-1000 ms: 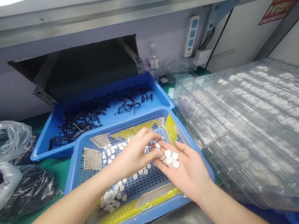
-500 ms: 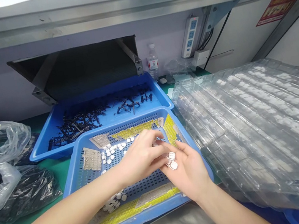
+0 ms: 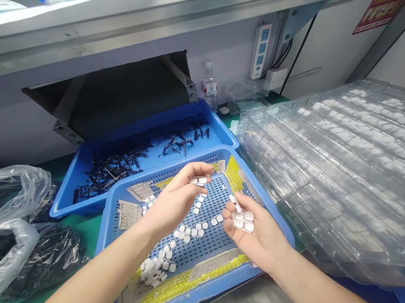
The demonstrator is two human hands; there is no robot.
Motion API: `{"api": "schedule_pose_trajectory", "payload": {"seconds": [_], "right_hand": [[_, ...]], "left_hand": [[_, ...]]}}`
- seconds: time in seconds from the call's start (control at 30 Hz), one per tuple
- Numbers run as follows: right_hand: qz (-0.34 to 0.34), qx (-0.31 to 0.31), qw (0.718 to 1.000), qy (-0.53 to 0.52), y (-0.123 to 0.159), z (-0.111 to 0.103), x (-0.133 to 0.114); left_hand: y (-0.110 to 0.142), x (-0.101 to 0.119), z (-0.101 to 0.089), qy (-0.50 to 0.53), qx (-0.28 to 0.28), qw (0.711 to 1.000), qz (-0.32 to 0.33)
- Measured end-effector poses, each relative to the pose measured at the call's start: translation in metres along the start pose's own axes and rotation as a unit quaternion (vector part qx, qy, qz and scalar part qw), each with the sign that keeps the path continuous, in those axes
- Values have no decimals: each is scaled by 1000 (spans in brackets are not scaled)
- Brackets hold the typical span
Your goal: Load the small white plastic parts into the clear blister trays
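My left hand [image 3: 174, 201] hovers over the perforated blue tray [image 3: 271, 207] and pinches a few small white square parts [image 3: 197, 180] between thumb and fingers. My right hand [image 3: 254, 234] is cupped palm up at the tray's right side, with several more white parts [image 3: 243, 220] piled on its fingers. Loose white parts [image 3: 196, 228] lie scattered on the tray floor between the two hands. Yellow tape patches and grey mesh pieces cover parts of the tray bottom.
Behind stands a second blue tray [image 3: 74, 177] with small black parts. Stacked clear blister trays [image 3: 355, 171] fill the right. Plastic bags [image 3: 4, 228] with dark material lie at the left. A water bottle [image 3: 210, 87] and a power strip [image 3: 259, 50] are at the back wall.
The hands were together over the tray's middle and have drawn apart. My left hand has lifted up with a few white parts; my right hand has pulled back slightly with its pile.
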State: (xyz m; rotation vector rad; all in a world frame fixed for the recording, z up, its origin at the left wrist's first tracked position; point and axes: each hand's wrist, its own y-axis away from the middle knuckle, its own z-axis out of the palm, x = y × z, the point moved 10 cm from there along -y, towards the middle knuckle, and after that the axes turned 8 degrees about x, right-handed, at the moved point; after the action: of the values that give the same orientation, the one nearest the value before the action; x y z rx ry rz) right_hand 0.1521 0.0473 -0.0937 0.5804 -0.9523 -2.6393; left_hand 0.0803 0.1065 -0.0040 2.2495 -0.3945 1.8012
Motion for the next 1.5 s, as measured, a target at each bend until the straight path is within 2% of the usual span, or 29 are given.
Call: {"api": "schedule_pose_trajectory", "payload": {"seconds": [0.1,0.17,0.23,0.27,0.33,0.4,0.47,0.63,0.8,0.9,1.0,1.1,1.17,1.23,1.27,1.3,1.37,1.43,1.5], "right_hand": [[8,-39,999,-2,3,6,2],[8,-54,999,-5,4,9,0],[2,-48,999,-6,4,7,-2],[-1,-43,999,-6,4,6,-4],[-5,-31,999,-4,4,4,-6],[-9,-15,1000,-5,3,1,-8],[-15,9,1000,-7,2,-3,-9],[-40,43,998,-9,0,-8,-13],[-62,66,996,3,-3,-13,-15],[-70,87,994,2,-5,-17,-16],[-61,102,993,-10,-6,-18,-14],[-41,68,997,-10,-6,-8,-10],[-43,32,999,-6,-4,0,-12],[-49,24,998,-8,-3,2,-15],[-48,32,998,-10,-2,0,-16],[-44,43,998,-15,-2,-3,-16],[-35,61,997,-22,-1,-8,-15],[-30,69,997,-28,-1,-10,-14],[-29,71,996,-34,-1,-10,-14]], "left_hand": [[0,-12,8,98,-30,992,-71],[-1,-13,13,132,-45,987,-84],[-2,-13,13,120,-52,989,-73],[-4,-15,12,85,-57,992,-68],[-5,-27,12,-63,-89,992,-64],[-5,-48,12,-228,-135,962,-66],[-6,-69,6,-334,-147,929,-63],[-7,-106,-4,-440,-81,892,-61],[-9,-124,3,-461,-89,880,-67],[-18,-113,-1,-439,-100,890,-70],[-24,-74,1,-390,-99,915,-42],[-17,-22,24,-333,-132,933,25],[-6,10,51,-291,-195,931,105],[4,32,69,-246,-244,921,178],[3,36,71,-230,-247,921,194],[-3,33,65,-234,-228,927,184],[-23,8,38,-294,-152,937,114],[-36,-28,-1,-393,-73,916,22],[-34,-62,-26,-450,-68,890,-32]]}}
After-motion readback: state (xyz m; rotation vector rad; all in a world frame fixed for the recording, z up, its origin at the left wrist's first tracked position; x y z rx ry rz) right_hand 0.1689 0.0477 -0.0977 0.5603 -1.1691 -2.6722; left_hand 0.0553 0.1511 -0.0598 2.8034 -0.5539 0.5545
